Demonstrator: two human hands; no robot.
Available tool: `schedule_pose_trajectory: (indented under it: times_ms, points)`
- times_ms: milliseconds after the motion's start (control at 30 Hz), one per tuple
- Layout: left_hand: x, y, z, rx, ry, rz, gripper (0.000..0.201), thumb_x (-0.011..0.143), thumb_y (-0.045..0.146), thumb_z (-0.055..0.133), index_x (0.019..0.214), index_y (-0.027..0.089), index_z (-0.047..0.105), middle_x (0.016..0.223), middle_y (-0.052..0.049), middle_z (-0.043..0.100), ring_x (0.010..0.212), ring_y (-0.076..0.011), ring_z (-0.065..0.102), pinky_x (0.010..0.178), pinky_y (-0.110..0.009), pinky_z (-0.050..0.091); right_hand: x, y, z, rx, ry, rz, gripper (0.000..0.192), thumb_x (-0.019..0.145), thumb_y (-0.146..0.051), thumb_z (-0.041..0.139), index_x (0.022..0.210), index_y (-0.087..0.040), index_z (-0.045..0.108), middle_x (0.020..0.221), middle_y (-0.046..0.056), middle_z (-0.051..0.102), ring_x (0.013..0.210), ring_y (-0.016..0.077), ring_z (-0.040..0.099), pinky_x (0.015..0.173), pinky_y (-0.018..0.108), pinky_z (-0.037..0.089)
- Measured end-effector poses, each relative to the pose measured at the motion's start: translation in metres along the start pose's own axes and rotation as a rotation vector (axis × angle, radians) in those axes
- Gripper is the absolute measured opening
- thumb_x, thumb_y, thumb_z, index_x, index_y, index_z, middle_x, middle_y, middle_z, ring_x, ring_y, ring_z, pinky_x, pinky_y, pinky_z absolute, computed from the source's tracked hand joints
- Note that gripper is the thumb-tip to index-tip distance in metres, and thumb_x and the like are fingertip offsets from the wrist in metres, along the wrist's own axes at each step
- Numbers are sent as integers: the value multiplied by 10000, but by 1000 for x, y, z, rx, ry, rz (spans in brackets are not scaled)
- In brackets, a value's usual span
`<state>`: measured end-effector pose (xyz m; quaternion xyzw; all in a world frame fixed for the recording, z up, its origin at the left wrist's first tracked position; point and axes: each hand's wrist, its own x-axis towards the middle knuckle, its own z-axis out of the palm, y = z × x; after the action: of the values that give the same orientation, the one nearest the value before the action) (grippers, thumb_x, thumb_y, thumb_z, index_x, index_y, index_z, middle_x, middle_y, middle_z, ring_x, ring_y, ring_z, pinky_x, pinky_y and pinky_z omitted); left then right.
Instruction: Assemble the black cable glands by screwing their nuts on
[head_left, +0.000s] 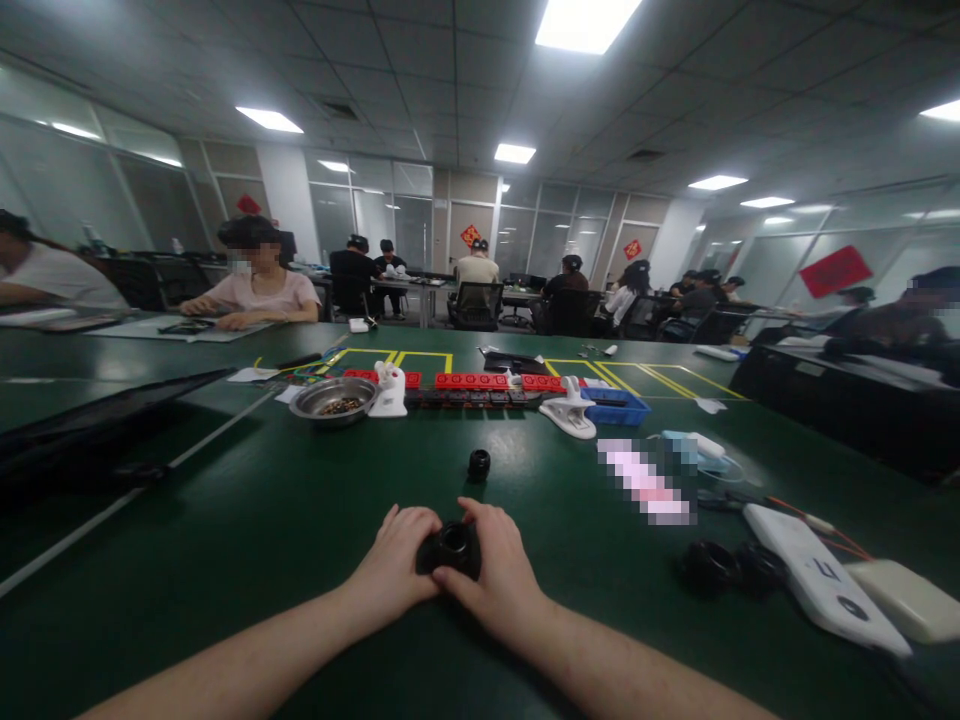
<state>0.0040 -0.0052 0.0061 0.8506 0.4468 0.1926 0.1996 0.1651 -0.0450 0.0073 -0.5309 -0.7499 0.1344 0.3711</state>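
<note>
Between my two hands, low on the green table, is a black part with a round, hollow neck point(453, 540). My left hand point(397, 555) grips its left side, fingers curled round it. From the right, my right hand point(496, 560) closes on the same part, with the thumb at the near side and the fingers beyond. Its lower body is partly hidden by the fingers. A small black ribbed round piece point(478, 464) stands apart on the table, just beyond my hands.
Farther out are a metal bowl point(330, 408) of small parts, red slotted strips point(471, 381), white clip stands point(388, 392) and a blue tray point(619, 408). At right lie black rings point(709, 566) and a white device point(825, 580). A person point(259, 285) sits across the table at left.
</note>
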Motion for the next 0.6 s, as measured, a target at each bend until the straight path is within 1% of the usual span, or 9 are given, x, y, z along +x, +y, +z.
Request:
schedule_pose_trajectory:
  times_ms: [67,133,200,267,367,433,500,533,600]
  points:
    - [0,1,-1,4,-3,-2,262,599,277,598,833,221,493,936,-17,537,953,-232,480,976,-498,174,0,0,-1,7,-21,-11,580,612,-222,621,1146,-183,397,991,65,527,950,226,479,897,426,330]
    - [0,2,-1,0,1,-4,264,606,297,603,834,219,496,948,-21,537,962,-231,477,975,-500,172,-1,1,-3,24,-61,-58,597,622,-167,564,1182,-180,357,1051,70,521,1016,223,455,965,457,241]
    - [0,2,-1,-7,6,-1,285,609,340,615,837,215,499,964,-27,538,970,-234,476,976,-504,170,-1,2,-5,38,-105,-103,641,624,-159,535,1222,-179,305,1140,80,486,1093,229,409,1001,488,145]
    - [0,1,0,-8,8,1,307,599,359,626,839,213,502,968,-31,543,977,-240,478,977,-508,171,-1,2,-6,43,-119,-114,670,631,-194,545,1243,-177,273,1198,90,445,1134,238,375,1005,504,116]
    - [0,-2,2,-7,-1,2,328,587,352,633,861,214,517,990,-40,550,1002,-254,475,985,-515,159,-1,1,-6,40,-89,-103,650,640,-265,586,1220,-177,305,1178,91,457,1116,242,393,996,500,153]
    - [-1,-5,4,-18,-5,20,425,581,347,640,969,227,517,1087,-56,529,1063,-268,443,994,-524,132,-1,1,-5,45,-56,-87,601,625,-288,618,1162,-183,368,1122,86,490,1065,242,432,965,473,239]
    - [-1,-7,4,-32,-18,49,578,581,349,644,1120,258,457,1212,-62,466,1142,-278,377,999,-535,100,0,1,-4,52,-17,-61,540,600,-276,647,1086,-189,427,1059,77,513,1003,237,465,905,428,326]
    - [-1,-8,3,-38,-40,60,623,586,358,643,1165,277,427,1257,-57,432,1173,-280,341,999,-541,85,0,2,-3,54,0,-46,516,592,-263,655,1057,-191,444,1029,73,521,974,232,477,874,408,355]
    - [0,-9,1,-50,-104,67,614,610,397,627,1181,305,421,1296,-38,401,1208,-278,299,997,-551,62,0,3,-3,57,20,-26,493,595,-237,652,1044,-191,453,993,65,531,946,224,487,847,391,375]
